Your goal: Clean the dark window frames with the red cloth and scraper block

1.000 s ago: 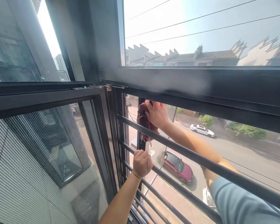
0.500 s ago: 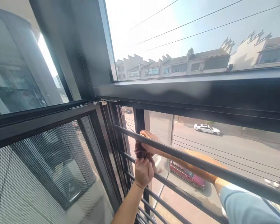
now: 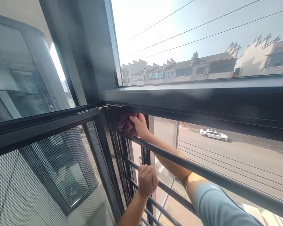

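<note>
R hand (image 3: pixel 138 125) is closed around a crumpled dark maroon cloth (image 3: pixel 125 126), pressing it into the upper corner of the opening where the black metal window frame (image 3: pixel 179 100) meets its upright. The cloth sits just under the frame's horizontal beam, touching it, w/ the fingers wrapped over its right side. The R forearm passes out behind the top black horizontal guard bar (image 3: pixel 202 174) and comes back in lower down, where a light blue sleeve (image 3: pixel 217 207) covers the upper arm.

L hand (image 3: pixel 147 180) is curled into a fist, clamped on what looks like a dark vertical edge or handle by the second guard bar (image 3: pixel 169 191); exactly what it grips is hidden by the fingers. A thin band shows at the L wrist. The two hands are apart, L one below and slightly right of the R.

To the left, an opened black-framed sash w/ grey mesh screen (image 3: pixel 49 175) swings inward, its hinge hardware (image 3: pixel 94 108) near the same corner as the cloth. Above, a large fixed glass pane (image 3: pixel 191 40) shows bright sky, overhead wires and a row of pale buildings w/ stepped rooflines. Below the beam, through the bars, a street w/ a white car (image 3: pixel 214 134) parked on the far side.
</note>
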